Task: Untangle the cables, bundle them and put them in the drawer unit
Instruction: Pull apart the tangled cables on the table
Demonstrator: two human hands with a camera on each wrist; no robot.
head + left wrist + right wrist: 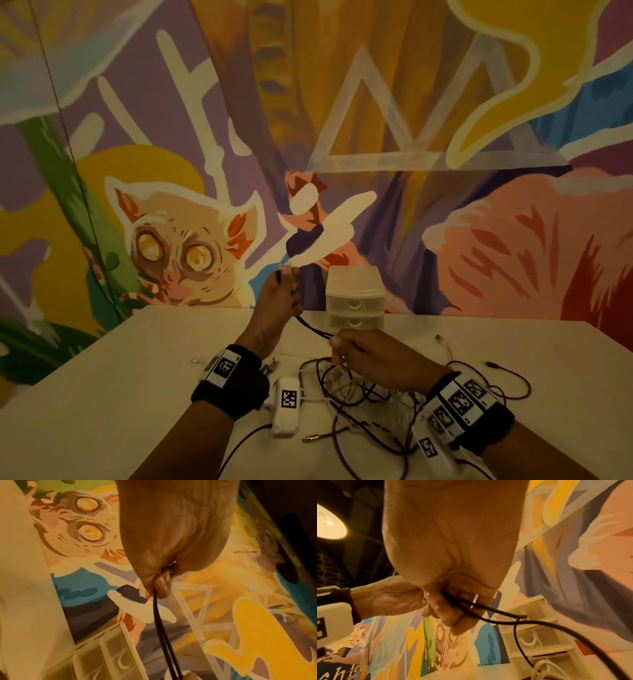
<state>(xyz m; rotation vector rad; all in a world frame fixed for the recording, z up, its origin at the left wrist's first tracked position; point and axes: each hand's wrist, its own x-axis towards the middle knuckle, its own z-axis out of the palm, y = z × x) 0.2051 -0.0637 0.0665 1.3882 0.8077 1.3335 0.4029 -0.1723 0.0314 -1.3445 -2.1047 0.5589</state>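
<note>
A black cable [313, 327] runs doubled and taut between my two hands above the white table [102, 394]. My left hand [286, 277] is raised and pinches its upper part, with the plug ends sticking out above the fingers; in the left wrist view two black strands [161, 622] hang down from the pinch. My right hand [337, 349] grips the same cable lower down, fingers curled round it [505, 621]. A tangle of dark and white cables [359, 394] lies under the right hand. The translucent drawer unit [354, 298] stands behind the hands, drawers closed.
Loose cable ends lie about: a metal plug [310, 437] near the front, a white lead [442, 342] and a dark plug [493, 365] to the right. A painted mural wall rises straight behind the table. A lamp [329, 524] hangs overhead.
</note>
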